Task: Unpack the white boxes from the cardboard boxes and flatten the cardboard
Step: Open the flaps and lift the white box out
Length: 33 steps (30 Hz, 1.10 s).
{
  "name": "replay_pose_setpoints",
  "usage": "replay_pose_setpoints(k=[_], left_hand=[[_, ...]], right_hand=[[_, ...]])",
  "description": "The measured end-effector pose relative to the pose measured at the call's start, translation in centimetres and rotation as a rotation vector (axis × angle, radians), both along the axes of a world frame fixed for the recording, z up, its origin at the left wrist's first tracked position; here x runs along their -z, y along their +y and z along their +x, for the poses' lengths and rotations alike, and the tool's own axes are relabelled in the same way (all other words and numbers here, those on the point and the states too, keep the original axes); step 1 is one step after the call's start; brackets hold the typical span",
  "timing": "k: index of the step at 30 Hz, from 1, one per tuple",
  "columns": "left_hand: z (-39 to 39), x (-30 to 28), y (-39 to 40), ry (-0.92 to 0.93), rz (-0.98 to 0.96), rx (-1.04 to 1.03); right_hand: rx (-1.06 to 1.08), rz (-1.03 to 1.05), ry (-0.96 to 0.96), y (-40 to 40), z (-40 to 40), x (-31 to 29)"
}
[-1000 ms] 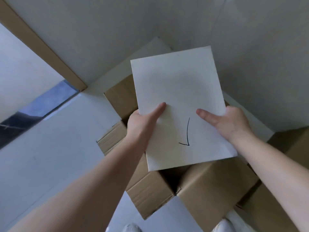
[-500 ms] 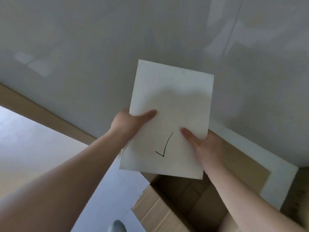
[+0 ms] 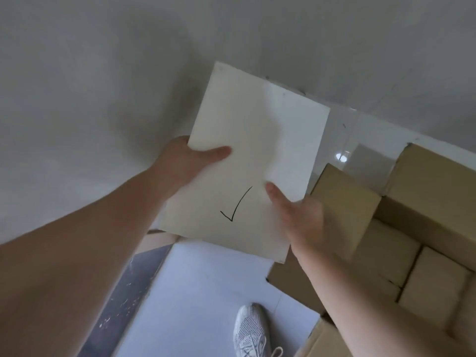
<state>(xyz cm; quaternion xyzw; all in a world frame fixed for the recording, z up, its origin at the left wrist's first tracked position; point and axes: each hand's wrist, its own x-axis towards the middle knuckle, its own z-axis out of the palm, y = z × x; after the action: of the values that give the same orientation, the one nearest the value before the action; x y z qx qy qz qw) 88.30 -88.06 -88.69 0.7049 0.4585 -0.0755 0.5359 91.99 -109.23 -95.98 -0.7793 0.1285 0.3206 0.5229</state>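
Both hands hold one white box (image 3: 255,161) up in the air, away from the open cardboard box (image 3: 401,253) on the right. The left hand (image 3: 185,163) and the right hand (image 3: 301,217) each pinch a side, thumbs on top, likely so it stays flat and does not slip.

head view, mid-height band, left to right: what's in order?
left hand → white box with a check mark → right hand → open cardboard box → second cardboard box at the right edge.
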Motion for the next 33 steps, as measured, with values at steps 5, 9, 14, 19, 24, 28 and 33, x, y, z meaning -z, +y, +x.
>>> replay_pose_setpoints(k=[5, 9, 14, 19, 24, 28, 33], left_hand=[[-1.5, 9.3, 3.3, 0.127, -0.042, 0.034], [-1.2, 15.2, 4.1, 0.139, -0.055, 0.084], [-1.0, 20.6, 4.3, 0.190, -0.095, 0.084], [-1.0, 22.7, 4.3, 0.389, 0.393, 0.137], [-1.1, 20.1, 0.7, 0.259, 0.636, 0.404], [-0.5, 17.1, -1.7, 0.222, 0.592, 0.463], [0.7, 12.8, -5.2, 0.197, 0.637, 0.341]], right_hand=[[0.046, -0.025, 0.054, 2.8, -2.8, 8.2], [0.089, -0.041, 0.114, 3.8, -3.7, 13.4], [0.095, -0.160, 0.130, 4.3, -4.3, 17.1], [0.036, -0.295, 0.178, 7.2, -3.9, 17.3], [-0.086, -0.316, 0.314, 8.6, -3.2, 15.1], [-0.245, -0.271, 0.184, 7.7, -2.0, 11.0], [-0.359, -0.005, -0.129, 3.2, 0.1, 3.7]])
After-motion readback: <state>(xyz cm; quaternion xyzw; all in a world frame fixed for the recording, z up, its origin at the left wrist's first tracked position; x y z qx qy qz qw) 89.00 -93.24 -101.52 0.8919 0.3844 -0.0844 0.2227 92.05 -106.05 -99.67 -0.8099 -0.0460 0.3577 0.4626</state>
